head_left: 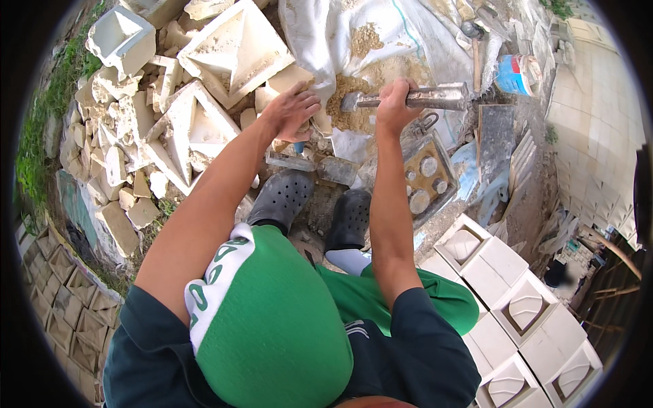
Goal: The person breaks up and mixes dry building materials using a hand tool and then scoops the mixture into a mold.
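Note:
My right hand (396, 105) is closed around a grey metal tool with a thick bar-like body (442, 96). The tool lies almost level, its narrow flat end pointing left over a patch of sandy crumbs (354, 121). My left hand (292, 112) is bent over a cream-coloured broken block piece (322, 121), its fingers curled on it; part of the piece is hidden beneath the hand. Below that hand are a small blue object (298, 147) and grey brick-like blocks (337, 170).
Broken cream blocks (235, 51) heap up at the left. A white sheet (306, 34) spreads ahead. To the right are a metal mould with round studs (425, 177), a paint bucket (513, 75) and a dark board (496, 132). Patterned blocks (524, 306) stand at lower right.

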Demonstrator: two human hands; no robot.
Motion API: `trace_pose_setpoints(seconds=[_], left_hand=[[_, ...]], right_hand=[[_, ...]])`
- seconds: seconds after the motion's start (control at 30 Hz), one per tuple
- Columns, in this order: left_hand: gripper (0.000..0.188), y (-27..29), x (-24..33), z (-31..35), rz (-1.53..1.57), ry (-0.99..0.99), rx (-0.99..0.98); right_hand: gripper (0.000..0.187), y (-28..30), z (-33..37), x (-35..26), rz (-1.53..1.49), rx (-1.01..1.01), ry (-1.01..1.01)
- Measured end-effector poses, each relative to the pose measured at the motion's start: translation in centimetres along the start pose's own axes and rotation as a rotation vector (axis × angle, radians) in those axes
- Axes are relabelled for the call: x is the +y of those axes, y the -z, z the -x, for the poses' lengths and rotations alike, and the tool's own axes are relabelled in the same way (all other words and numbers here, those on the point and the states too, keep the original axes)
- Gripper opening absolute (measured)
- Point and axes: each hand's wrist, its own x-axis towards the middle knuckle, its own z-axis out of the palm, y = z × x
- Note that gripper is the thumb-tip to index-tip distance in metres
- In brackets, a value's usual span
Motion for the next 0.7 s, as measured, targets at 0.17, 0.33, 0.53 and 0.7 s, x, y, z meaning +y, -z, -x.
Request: trace_pose_setpoints(seconds=[0.17, 0.33, 0.53, 0.7], left_hand=[[0.058, -0.1, -0.4, -0.3, 0.002, -0.007, -0.011], [0.052, 0.5, -0.5, 0.2, -0.014, -0.007, 0.018], [0.053, -0.1, 0.1, -0.1, 0.031, -0.005, -0.002], [0.054, 0.8, -0.2, -0.1, -0.016, 0.003, -0.004]], right_hand=[[0.023, -0.5, -0.3, -3.8, 0.017, -0.158, 0.022], [0.024, -0.9, -0.1, -4.1, -0.130, -0.071, 0.032], [0.027, 1.0, -2.5, -1.1, -0.080, -0.207, -0.031], [0.025, 1.0, -0.6, -5.6, -0.174, -0.297, 0.045]])
